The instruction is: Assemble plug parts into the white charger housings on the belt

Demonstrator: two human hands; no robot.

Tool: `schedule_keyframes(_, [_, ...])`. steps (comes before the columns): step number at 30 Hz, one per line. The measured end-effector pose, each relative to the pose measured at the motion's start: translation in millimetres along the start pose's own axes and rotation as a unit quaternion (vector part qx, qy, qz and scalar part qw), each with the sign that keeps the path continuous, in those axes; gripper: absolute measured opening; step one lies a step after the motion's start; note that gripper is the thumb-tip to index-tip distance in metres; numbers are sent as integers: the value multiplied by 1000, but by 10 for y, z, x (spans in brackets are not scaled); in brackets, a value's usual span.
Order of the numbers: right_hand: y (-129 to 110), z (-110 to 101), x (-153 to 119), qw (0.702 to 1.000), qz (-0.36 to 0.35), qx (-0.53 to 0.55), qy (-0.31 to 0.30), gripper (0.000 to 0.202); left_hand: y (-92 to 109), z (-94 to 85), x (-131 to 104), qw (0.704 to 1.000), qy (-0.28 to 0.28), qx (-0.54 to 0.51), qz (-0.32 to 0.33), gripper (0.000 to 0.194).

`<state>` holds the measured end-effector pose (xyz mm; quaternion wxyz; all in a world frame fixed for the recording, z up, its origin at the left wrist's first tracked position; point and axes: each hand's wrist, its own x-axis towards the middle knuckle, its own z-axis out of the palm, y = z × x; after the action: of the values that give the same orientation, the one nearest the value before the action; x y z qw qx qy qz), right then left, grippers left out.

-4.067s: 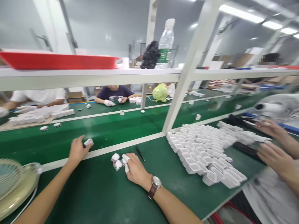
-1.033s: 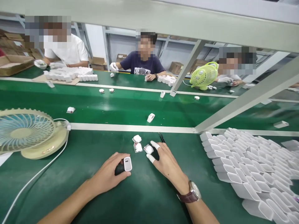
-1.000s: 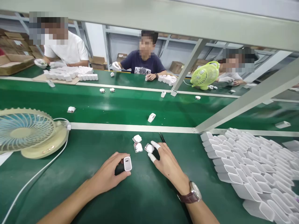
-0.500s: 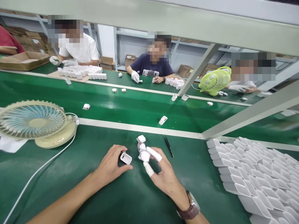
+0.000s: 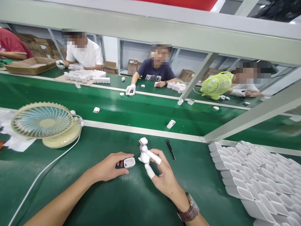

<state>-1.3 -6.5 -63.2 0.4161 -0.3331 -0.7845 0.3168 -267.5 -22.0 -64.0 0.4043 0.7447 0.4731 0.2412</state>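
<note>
My left hand (image 5: 110, 166) holds a small white charger shell (image 5: 129, 162) by its side, just above the green table (image 5: 98, 194). My right hand (image 5: 162, 175), with white finger cots on two fingers and a watch on the wrist, pinches a small white insert (image 5: 144, 157) right beside the shell. Two more white inserts (image 5: 143, 143) lie just beyond it. Black tweezers (image 5: 169, 148) rest on the table to the right.
A cream desk fan (image 5: 44, 124) with a white cable stands at the left. Rows of white shells (image 5: 258, 175) fill the right side. A conveyor belt (image 5: 141, 110) carries loose white parts; a charger (image 5: 171, 124) lies on it. Several people work across it, near a green fan (image 5: 215, 85).
My right hand picked a white insert off the table and brought it close to the shell. My left hand tipped the shell onto its side. The view shifted left and up.
</note>
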Motion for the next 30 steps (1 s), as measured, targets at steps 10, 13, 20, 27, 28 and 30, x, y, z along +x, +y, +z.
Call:
schedule_keyframes(10, [7, 51, -42, 1000, -11, -7, -4, 45, 162, 53, -8, 996, -76, -47, 25, 70])
schedule_keyframes(13, [-26, 50, -32, 1000, -9, -7, 18, 48, 145, 73, 11, 996, -81, -33, 24, 58])
schedule_keyframes(20, [-44, 95, -42, 998, -38, 7, 52, 55, 82, 212, -10, 995, -54, -14, 80, 74])
schedule_keyframes(27, [-44, 102, -20, 995, -37, 6, 92, 59, 31, 311, 13, 993, 74, 58, 71, 39])
schedule_keyframes(28, [-50, 97, -18, 995, -33, 1, 95, 58, 18, 297, 11, 993, 87, 60, 57, 46])
schedule_keyframes(30, [-57, 90, -17, 995, -28, -10, 100, 56, -8, 266, 3, 994, 83, 52, 42, 62])
